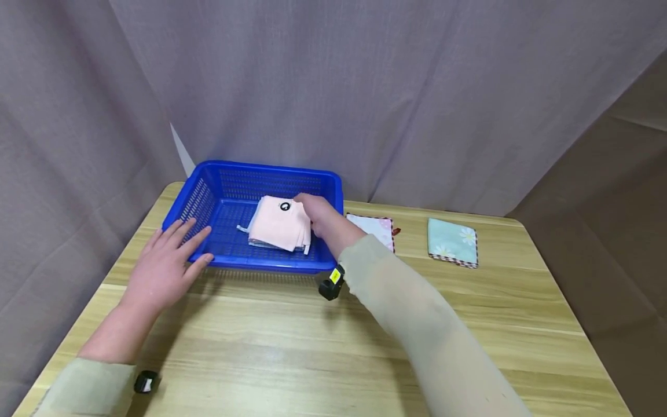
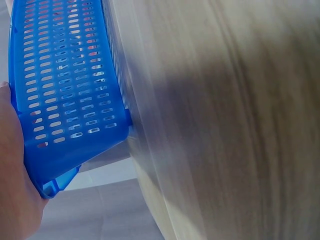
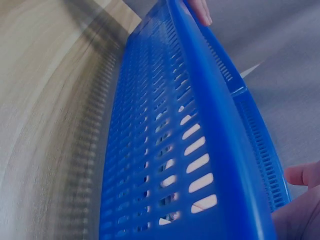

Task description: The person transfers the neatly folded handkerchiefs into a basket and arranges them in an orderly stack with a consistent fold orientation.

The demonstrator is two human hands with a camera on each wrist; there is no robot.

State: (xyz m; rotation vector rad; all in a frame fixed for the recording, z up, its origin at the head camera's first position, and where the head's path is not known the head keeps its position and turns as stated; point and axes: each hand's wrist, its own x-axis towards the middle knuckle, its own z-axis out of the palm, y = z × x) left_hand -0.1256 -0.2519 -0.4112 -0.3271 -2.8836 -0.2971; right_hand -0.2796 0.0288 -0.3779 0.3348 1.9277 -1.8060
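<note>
A blue plastic basket (image 1: pixel 260 268) with slotted walls stands on the table. Inside it, a folded pink hand towel (image 1: pixel 281 223) with a round black-and-white patch lies on top of other folded cloth, whose edges peek out below. At the towel's right edge my right hand (image 1: pixel 325 217) pinches it, thumb on top; the other fingers are hidden. My left hand (image 1: pixel 164 269) rests with spread, straight fingers on the basket's front left corner. In the left wrist view that hand (image 2: pixel 17 185) touches the rim; in the right wrist view the basket wall (image 3: pixel 160 125) hides most of the towel.
Right of the basket lies a white and pink cloth (image 1: pixel 372 226) with a checked border, partly behind the right forearm. Farther right is a folded mint-green cloth (image 1: pixel 452 242) with daisies. Grey curtains (image 1: pixel 333 87) hang behind the wooden table (image 1: pixel 271 347).
</note>
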